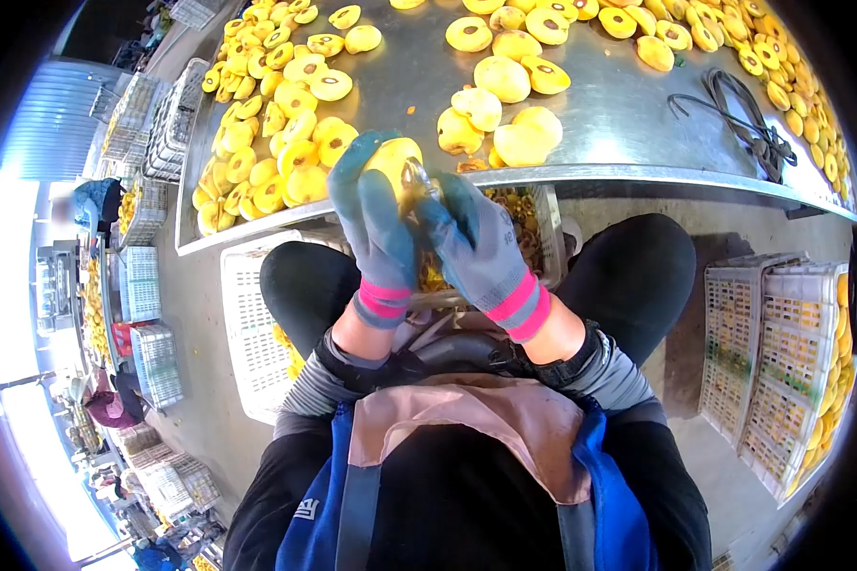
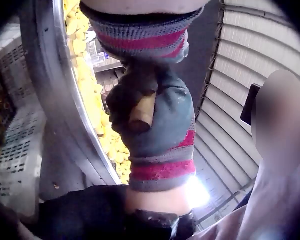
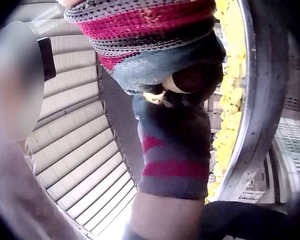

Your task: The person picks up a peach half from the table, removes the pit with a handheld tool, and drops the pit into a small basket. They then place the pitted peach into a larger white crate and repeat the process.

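Sunlight burns white left of the metal table (image 1: 619,114) and glares on its top. Fisheye bends every view's edges into black. Both wrist views are hazy, the gloves (image 2: 172,117) shadowed.

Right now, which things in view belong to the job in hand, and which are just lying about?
In the job:
yellow fruit in the left hand
wooden-handled tool in the right hand
halved fruit on the metal table
probably the crate between the knees

Apparently lying about:
dark coiled cord on the table
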The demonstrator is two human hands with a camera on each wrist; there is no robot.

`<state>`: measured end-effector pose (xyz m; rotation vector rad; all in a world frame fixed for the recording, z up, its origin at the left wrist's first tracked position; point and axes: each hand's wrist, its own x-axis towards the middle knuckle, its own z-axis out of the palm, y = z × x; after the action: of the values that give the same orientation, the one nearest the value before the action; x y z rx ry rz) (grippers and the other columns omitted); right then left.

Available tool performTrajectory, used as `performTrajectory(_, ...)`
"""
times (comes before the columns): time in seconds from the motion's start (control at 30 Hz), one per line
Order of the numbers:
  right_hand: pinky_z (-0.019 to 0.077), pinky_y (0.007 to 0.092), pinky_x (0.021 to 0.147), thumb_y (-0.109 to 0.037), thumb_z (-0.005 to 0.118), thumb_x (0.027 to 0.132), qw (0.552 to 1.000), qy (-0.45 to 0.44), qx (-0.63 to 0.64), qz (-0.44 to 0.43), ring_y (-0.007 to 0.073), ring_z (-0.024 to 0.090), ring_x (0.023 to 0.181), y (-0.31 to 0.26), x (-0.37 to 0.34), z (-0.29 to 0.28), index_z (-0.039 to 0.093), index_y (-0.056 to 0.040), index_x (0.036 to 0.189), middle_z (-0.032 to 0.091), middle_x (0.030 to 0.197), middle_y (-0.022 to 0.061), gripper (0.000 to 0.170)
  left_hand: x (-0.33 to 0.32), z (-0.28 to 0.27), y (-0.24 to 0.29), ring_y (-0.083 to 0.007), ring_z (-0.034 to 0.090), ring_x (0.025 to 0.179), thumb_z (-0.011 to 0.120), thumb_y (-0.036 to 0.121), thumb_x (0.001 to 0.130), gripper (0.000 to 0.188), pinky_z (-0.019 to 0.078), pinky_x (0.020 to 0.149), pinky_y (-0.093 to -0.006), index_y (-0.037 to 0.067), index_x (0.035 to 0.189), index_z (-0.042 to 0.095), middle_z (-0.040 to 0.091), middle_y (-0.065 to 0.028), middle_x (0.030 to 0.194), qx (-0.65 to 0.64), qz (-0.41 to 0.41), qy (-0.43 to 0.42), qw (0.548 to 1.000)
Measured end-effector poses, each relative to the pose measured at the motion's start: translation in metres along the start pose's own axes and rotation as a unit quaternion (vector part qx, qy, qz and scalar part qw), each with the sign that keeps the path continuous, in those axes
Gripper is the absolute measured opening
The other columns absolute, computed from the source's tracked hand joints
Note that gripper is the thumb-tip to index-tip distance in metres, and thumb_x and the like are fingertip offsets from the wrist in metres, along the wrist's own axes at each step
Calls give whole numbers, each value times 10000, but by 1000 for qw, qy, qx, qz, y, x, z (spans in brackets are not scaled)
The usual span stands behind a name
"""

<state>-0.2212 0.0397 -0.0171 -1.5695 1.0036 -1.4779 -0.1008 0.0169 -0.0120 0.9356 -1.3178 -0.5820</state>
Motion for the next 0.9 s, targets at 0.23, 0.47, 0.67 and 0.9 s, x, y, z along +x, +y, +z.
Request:
performTrajectory(0.23,502,487,709,-171,624,873,997,-58,-7,59,431,626,841,-5,8,-7,556,-9,1165,642,928,235,341,5,-1,-3,-251,565,1093,410,364,1045,416,450,988,-398,39,1303,436,553,-166,1243,135,98,-21,986)
performTrajectory(0.47,498,469,637,-157,647,855,984,-35,-146,-92,394,635,757,1,5,-12,574,-15,1095,643,840,206,289,11,-9,7,-223,539,1071,421,165,1009,294,437,970,-346,-32,1209,508,548,-151,1204,236,70,-71,967)
performTrajectory(0.67,477,480,632,-231,593,927,990,-100,-11,97,417,624,760,-8,9,-9,578,-5,1039,615,775,235,253,8,-8,7,-219,543,1078,463,102,959,291,438,971,-346,-40,1208,510,549,-151,1218,89,13,-35,995)
performTrajectory(0.9,475,470,655,-256,558,952,958,-146,172,180,422,619,771,-14,13,-15,590,3,1003,627,827,246,266,8,-13,-6,-245,547,1080,489,174,945,375,435,979,-373,-24,1262,461,551,-163,1207,107,125,-72,984)
